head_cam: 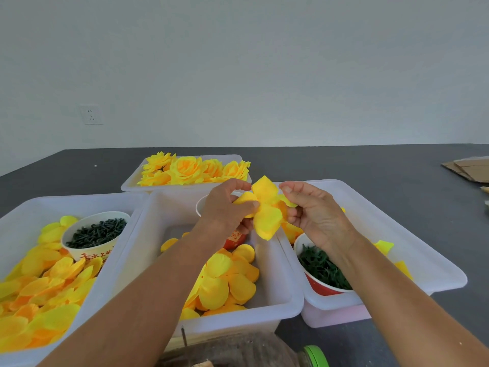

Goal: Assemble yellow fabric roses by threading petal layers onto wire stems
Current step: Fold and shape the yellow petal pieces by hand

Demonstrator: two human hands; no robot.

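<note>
Four Bins on a Dark Worktop, One Petal Layer in Hand

Four translucent white bins sit on my dark grey table (344,165), which meets a plain pale wall with one socket (91,114) at the left.

Left bin (16,207): loose yellow petals (39,295) and a white paper cup (91,247) of dark stem pieces. Red characters are printed on the cup; I cannot read them.

Far bin (132,181): finished yellow roses (190,169), too tightly packed to count.

Centre bin (264,311): petal layers (227,276) and a red cup (235,238) mostly hidden behind my left hand.

My left hand (225,207) pinches the yellow petal layer (266,207) between thumb and curled fingers. My right hand (312,210) grips its opposite side, fingers curled. The layer is held above the centre bin's far right corner.

Right bin (423,255): one red cup (321,271) of green pieces and a few petals.

Flat cardboard (468,169) lies at the table's far right edge. A green-capped bottle (315,356) is at the bottom edge.
</note>
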